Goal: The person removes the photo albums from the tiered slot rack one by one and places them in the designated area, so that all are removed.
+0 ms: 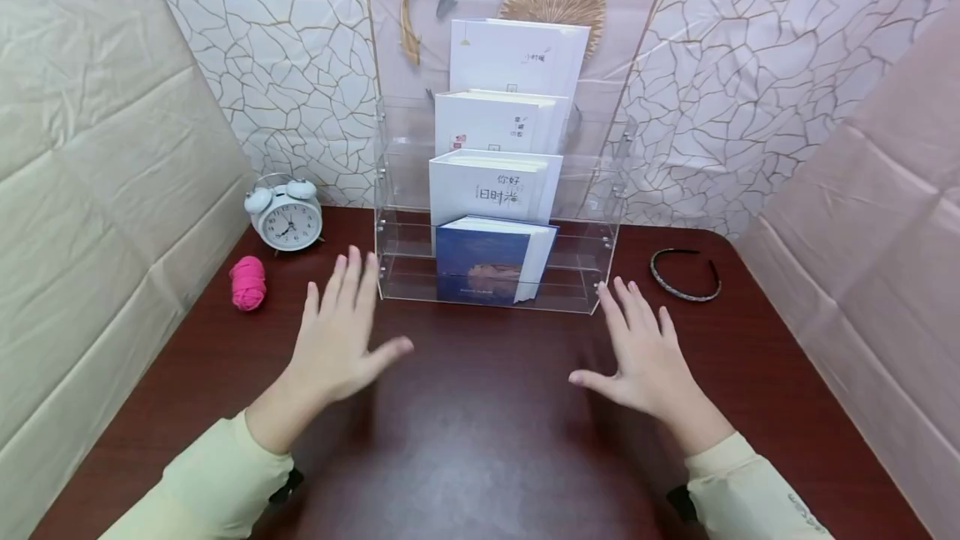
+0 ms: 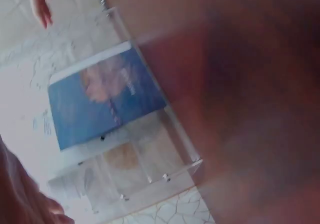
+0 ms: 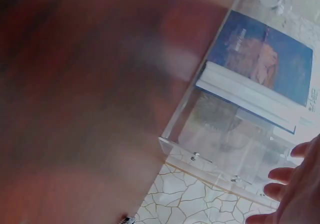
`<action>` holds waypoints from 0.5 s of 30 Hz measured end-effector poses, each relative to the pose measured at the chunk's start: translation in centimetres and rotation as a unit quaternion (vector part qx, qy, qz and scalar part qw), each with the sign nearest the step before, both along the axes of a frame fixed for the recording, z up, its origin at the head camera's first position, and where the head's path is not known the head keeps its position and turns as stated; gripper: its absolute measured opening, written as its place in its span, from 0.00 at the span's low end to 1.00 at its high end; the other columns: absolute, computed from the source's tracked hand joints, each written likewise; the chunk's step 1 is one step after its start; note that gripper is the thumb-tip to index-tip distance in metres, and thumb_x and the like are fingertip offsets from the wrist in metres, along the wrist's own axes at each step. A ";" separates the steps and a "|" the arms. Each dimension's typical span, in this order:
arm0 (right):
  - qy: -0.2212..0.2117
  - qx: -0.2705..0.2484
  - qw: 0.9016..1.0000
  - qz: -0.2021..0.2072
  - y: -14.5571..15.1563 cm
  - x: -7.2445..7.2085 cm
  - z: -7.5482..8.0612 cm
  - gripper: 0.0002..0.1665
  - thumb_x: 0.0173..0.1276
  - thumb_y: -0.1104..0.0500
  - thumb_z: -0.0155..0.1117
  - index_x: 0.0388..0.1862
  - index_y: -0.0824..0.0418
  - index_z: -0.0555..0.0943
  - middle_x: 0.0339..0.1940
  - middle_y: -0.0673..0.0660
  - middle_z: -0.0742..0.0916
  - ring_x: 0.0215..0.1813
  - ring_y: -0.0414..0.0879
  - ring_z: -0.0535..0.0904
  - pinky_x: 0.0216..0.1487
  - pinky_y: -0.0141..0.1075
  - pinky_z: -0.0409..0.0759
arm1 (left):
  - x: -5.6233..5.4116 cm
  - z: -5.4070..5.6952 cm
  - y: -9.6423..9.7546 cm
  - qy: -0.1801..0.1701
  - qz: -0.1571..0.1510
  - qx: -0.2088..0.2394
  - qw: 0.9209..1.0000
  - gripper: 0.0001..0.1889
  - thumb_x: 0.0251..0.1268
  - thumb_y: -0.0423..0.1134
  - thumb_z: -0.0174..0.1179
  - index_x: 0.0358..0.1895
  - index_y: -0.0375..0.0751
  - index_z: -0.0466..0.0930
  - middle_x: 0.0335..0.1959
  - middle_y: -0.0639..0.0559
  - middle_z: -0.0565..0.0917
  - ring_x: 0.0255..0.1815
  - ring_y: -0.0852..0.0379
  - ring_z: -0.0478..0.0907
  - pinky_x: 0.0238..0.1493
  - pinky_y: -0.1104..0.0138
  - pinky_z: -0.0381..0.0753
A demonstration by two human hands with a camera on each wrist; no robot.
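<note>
My left hand (image 1: 337,340) is spread with straight fingers over the table, left of a clear acrylic rack (image 1: 405,290). Mirroring it, my right hand (image 1: 645,357) is spread near the rack's front right corner. Neither hand holds anything. Four tiers of the rack carry books: a blue book (image 1: 483,261) at the bottom front, then a white book (image 1: 487,190) behind it, another white book (image 1: 480,119) higher up, and a tall white book (image 1: 517,48) at the top. The blue cover also shows in the left wrist view and the right wrist view.
A white twin-bell alarm clock (image 1: 288,219) stands at the back left, with a pink yarn skein (image 1: 247,282) in front of it. On the right lies a dark headband (image 1: 686,277). Cloth walls (image 1: 82,190) enclose the dark red table (image 1: 465,423) on the sides and back.
</note>
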State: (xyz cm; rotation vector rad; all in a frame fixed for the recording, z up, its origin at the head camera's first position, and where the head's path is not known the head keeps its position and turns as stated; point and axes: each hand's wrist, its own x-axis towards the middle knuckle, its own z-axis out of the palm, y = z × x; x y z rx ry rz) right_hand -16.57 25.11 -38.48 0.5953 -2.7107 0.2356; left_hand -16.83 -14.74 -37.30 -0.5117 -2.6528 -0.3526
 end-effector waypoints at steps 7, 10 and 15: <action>-0.041 -0.238 0.969 0.046 -0.5 -3.6 0.9 0.47 0.57 0.51 0.69 0.69 0.67 0.57 0.63 0.67 0.70 0.64 0.60 0.66 0.60 0.54 0.62 | -5.7 1.8 -1.6 -0.045 0.017 0.303 0.952 0.42 0.69 0.54 0.47 0.73 0.30 0.38 0.73 0.36 0.45 0.72 0.44 0.42 0.68 0.53 0.45; -0.065 -0.343 0.936 0.044 -1.3 -5.5 1.0 0.37 0.62 0.58 0.66 0.64 0.69 0.62 0.59 0.67 0.75 0.59 0.60 0.71 0.58 0.52 0.66 | -8.6 1.3 -2.1 -0.101 0.040 0.381 0.918 0.41 0.69 0.52 0.49 0.73 0.32 0.39 0.72 0.33 0.50 0.71 0.42 0.48 0.68 0.55 0.47; -0.123 -0.448 0.884 0.039 -3.4 -7.6 1.5 0.30 0.64 0.62 0.62 0.59 0.74 0.63 0.54 0.71 0.77 0.56 0.62 0.74 0.56 0.51 0.69 | -12.2 -0.8 -1.8 -0.202 0.058 0.402 0.891 0.38 0.68 0.44 0.52 0.73 0.33 0.42 0.69 0.31 0.55 0.68 0.38 0.54 0.66 0.54 0.54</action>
